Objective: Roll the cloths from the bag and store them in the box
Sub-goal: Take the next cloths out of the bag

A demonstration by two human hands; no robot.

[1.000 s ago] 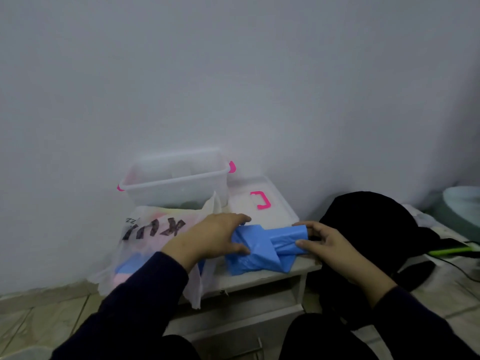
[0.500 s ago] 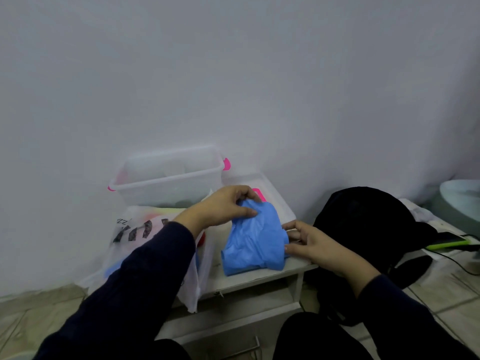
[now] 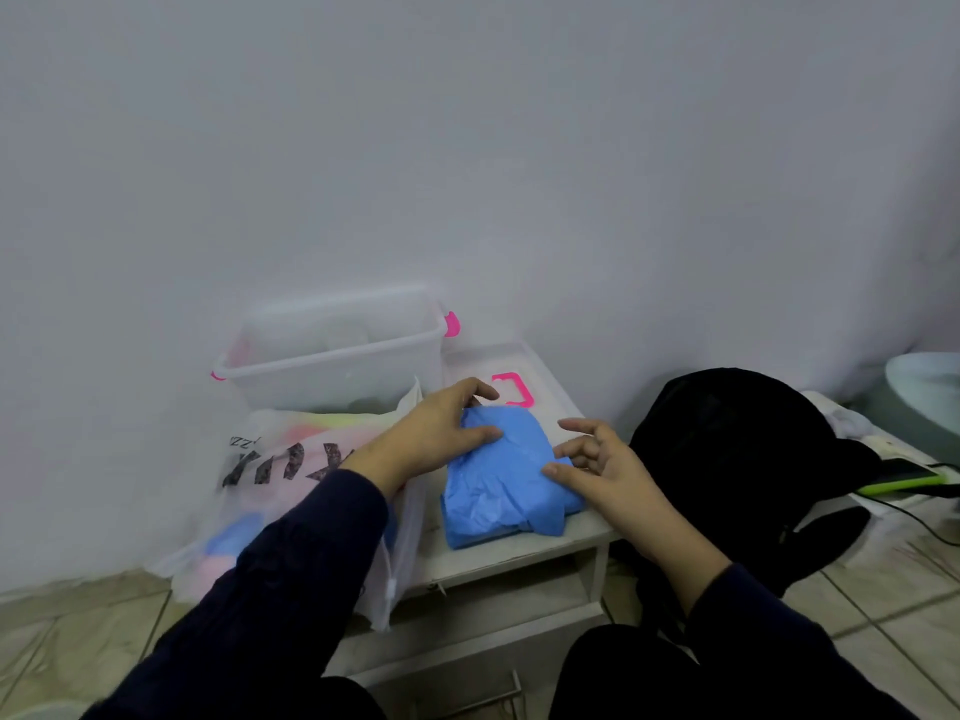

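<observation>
Head view, all placed rel. to the blue cloth [image 3: 506,478]. It lies folded on the low white table [image 3: 519,556], long axis running from near-left to far-right, toward the pink-handled lid [image 3: 511,389] just beyond it.

My left hand [image 3: 434,433] sits on its far-left corner, fingers curled over the far edge and thumb pressing on top, so it's gripping cloth. My right hand [image 3: 605,472] is at the right edge, fingers spread and relaxed, only the thumb tip touching the cloth; nothing held.

The clear box [image 3: 332,356] w/ pink latches stands beyond and left of the cloth, open. The printed plastic bag [image 3: 283,480] slumps directly left, more cloths showing inside.

My read: left hand is nearer the box, so the roll should prob. start from the near end and travel along that axis.
</observation>
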